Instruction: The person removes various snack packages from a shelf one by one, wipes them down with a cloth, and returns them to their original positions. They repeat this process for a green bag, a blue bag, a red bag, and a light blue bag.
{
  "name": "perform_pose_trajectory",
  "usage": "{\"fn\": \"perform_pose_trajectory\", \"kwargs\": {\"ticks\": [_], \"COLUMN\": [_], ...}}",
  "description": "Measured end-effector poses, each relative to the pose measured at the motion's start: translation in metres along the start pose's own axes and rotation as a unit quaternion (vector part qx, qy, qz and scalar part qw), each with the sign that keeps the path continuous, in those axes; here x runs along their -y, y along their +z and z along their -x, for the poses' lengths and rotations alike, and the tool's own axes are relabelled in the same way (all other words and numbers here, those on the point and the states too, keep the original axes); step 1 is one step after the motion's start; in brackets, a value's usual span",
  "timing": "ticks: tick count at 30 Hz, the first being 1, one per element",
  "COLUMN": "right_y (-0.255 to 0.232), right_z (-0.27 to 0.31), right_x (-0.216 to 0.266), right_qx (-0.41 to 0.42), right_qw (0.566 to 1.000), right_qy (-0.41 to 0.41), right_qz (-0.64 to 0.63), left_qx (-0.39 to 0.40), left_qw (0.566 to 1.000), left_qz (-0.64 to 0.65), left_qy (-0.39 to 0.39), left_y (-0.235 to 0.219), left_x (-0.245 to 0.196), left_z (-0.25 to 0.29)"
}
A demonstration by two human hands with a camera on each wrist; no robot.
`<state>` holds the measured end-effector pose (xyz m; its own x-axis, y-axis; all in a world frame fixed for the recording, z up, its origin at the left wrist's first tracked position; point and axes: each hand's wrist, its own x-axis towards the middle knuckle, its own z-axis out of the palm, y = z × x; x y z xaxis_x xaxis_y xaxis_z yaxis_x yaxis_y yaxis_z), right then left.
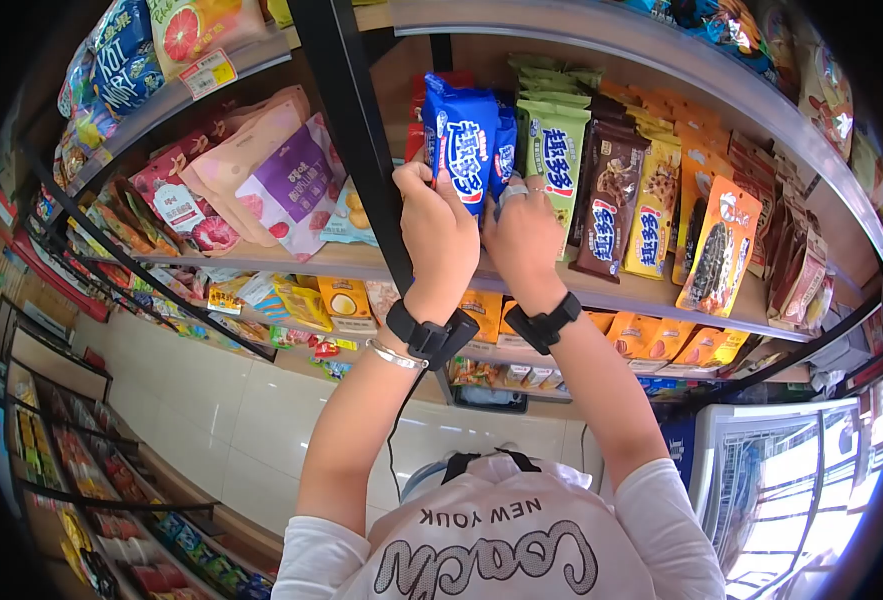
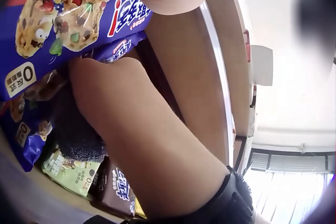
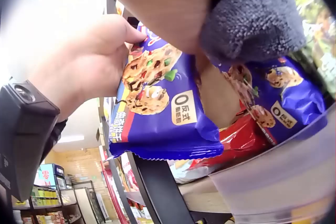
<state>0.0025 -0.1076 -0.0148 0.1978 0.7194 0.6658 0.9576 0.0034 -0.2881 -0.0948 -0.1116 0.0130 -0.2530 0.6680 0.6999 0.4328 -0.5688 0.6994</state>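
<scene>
My left hand (image 1: 439,232) grips a blue cookie packet (image 1: 461,140) by its side, lifted in front of the shelf row. In the right wrist view, the left thumb presses on this packet's printed face. My right hand (image 1: 523,235) is just to the right of it, holding a bunched dark grey terry cloth (image 3: 254,19). The cloth lies close over a second blue cookie packet (image 3: 294,90), which stays on the shelf behind the first. In the left wrist view the cloth (image 2: 79,124) hangs below the right hand.
Green packets (image 1: 553,150), brown packets (image 1: 611,190) and yellow packets (image 1: 653,205) stand to the right. A black shelf post (image 1: 356,120) rises close by my left hand. Purple-and-pink bags (image 1: 296,185) fill the bay beyond it. A clear front rail (image 3: 273,176) edges the shelf.
</scene>
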Motion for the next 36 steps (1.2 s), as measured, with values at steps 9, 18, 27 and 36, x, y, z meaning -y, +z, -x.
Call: {"fn": "perform_pose_trajectory", "kwargs": {"ticks": [9,18,27,36], "right_y": [0.005,0.031,0.033,0.033], "right_z": [0.021,0.005,0.007,0.010], "right_x": [-0.004,-0.011,-0.024,-0.026], "right_qx": [0.076,0.032,-0.019,0.033], "right_qw": [0.990,0.981,0.979,0.974], "right_qy": [-0.016,-0.062,-0.122,-0.159], "right_qz": [0.120,0.180,0.161,0.160], "left_qx": [0.006,0.023,0.043,0.034], "left_qw": [1.000,1.000,0.997,0.997], "left_qz": [0.003,-0.001,0.024,0.034], "left_qy": [0.007,-0.011,-0.052,-0.060], "left_y": [0.008,0.014,0.017,0.022], "left_x": [0.022,0.034,0.032,0.044], "left_z": [0.009,0.009,0.004,0.006]}}
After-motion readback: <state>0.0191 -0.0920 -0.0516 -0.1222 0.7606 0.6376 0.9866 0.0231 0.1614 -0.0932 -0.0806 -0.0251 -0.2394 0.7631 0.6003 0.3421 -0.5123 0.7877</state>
